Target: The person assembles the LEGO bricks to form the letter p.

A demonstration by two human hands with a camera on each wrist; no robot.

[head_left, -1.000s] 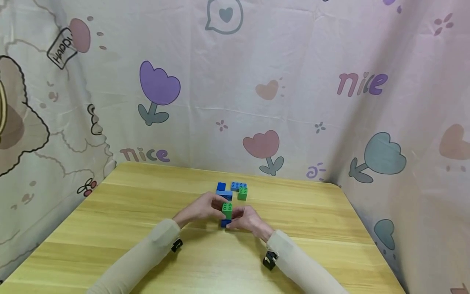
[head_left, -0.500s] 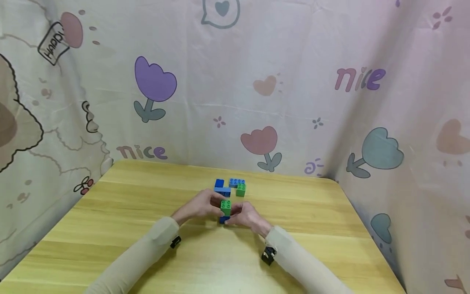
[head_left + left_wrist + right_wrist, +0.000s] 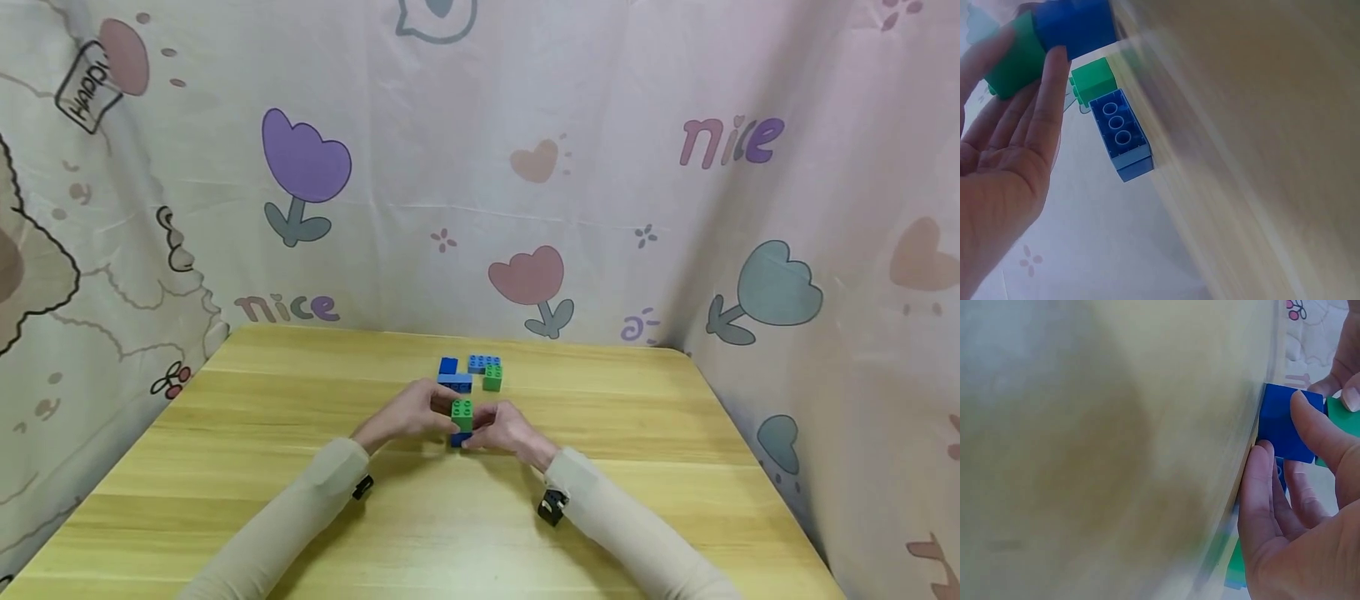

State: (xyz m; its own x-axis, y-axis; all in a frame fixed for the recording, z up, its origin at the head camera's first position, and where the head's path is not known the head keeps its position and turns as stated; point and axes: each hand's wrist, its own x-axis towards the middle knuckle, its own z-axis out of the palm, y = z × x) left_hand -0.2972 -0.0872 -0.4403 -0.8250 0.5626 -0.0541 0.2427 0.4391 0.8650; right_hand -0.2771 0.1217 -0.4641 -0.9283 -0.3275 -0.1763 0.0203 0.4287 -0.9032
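Note:
A green building brick (image 3: 462, 415) sits on top of a dark blue building brick (image 3: 459, 440) in the middle of the table. My left hand (image 3: 412, 410) pinches the green brick between thumb and fingers from the left. From the other side, my right hand (image 3: 510, 429) grips the blue brick low down, its thumb across the near face in the right wrist view. Both bricks line up face to face in the left wrist view, the green one (image 3: 1019, 59) against the blue one (image 3: 1079, 28).
Just behind the stack lie a blue brick on its side (image 3: 454, 383), a dark blue brick (image 3: 447, 365), a lighter blue brick with studs up (image 3: 483, 363) and a small green brick (image 3: 492, 377). A printed curtain (image 3: 420, 275) hangs behind the wooden table (image 3: 315, 375).
The head view has tilted, so the scene sits slightly higher in it. Both hands keep their hold on the stacked bricks, in about the same place on the table.

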